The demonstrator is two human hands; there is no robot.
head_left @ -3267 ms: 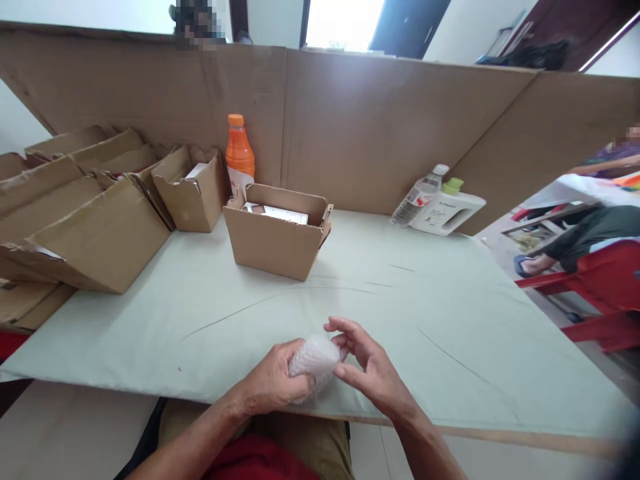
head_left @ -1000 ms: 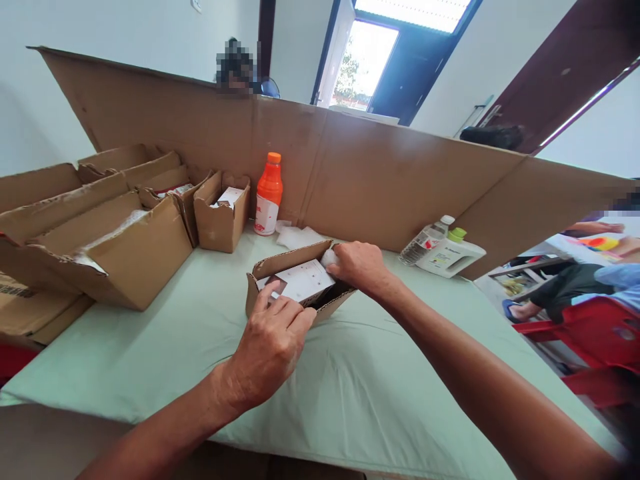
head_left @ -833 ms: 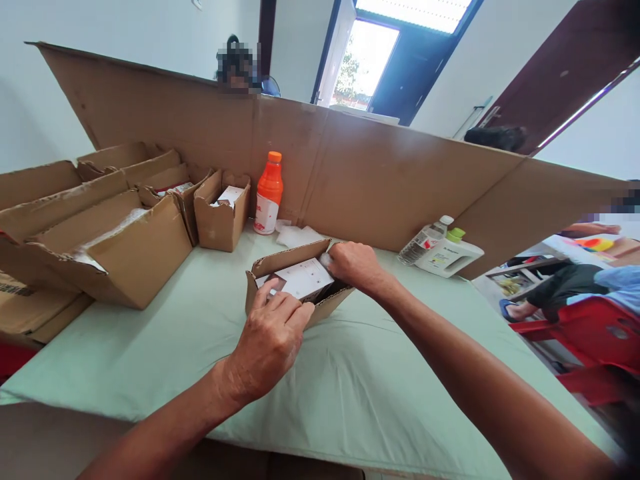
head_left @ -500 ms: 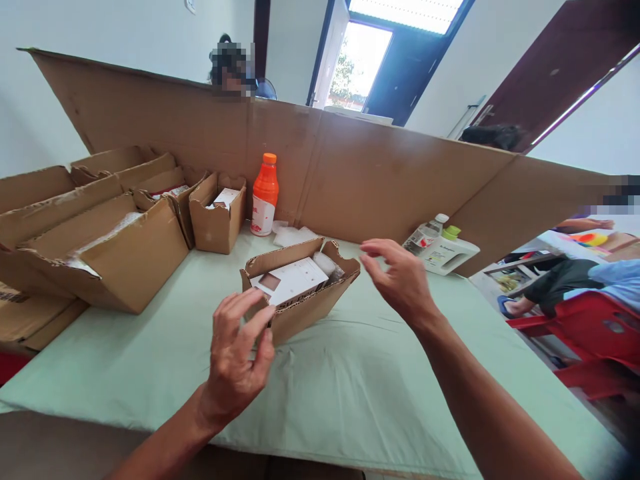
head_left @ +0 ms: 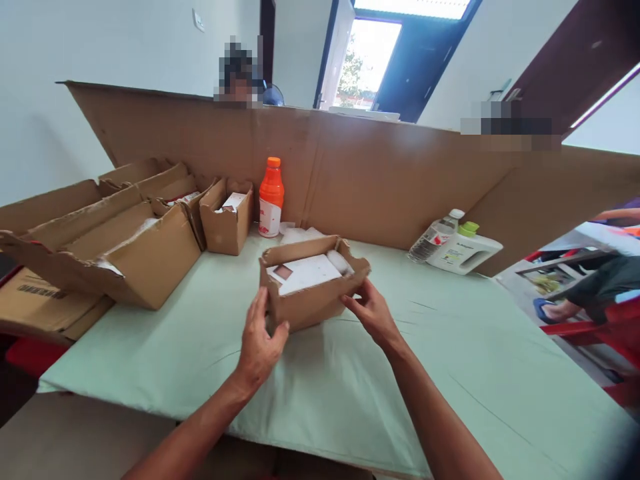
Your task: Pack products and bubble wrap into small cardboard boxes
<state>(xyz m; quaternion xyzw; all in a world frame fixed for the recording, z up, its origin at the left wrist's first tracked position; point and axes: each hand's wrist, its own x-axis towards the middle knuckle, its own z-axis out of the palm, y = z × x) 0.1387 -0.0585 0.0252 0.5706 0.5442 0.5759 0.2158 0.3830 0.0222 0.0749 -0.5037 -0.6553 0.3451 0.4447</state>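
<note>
Between my hands an open-topped cardboard box (head_left: 310, 303) stands on the green tablecloth (head_left: 330, 393). Inside it lie a white carton (head_left: 307, 272) with a brownish square on its face and a clear plastic-wrapped piece (head_left: 340, 262) at the right end. My left hand (head_left: 263, 343) grips the box's left end, thumb on the near side and fingers round the corner. At the right end, my right hand (head_left: 373, 313) pinches the wall, its thumb on the near face; some of its fingertips are hidden behind the cardboard.
Larger cardboard boxes (head_left: 150, 263) crowd the left side. Farther back stand a small box (head_left: 227, 223) with a white carton and an orange bottle (head_left: 271, 200). A clear bottle (head_left: 435, 237) and a white jug (head_left: 465, 250) lean by the cardboard partition (head_left: 370, 180). Beyond it, a person's head shows.
Both hands have closed in on the box from either side and now hold its ends. The right hand came down and left. The whole view has shifted slightly.
</note>
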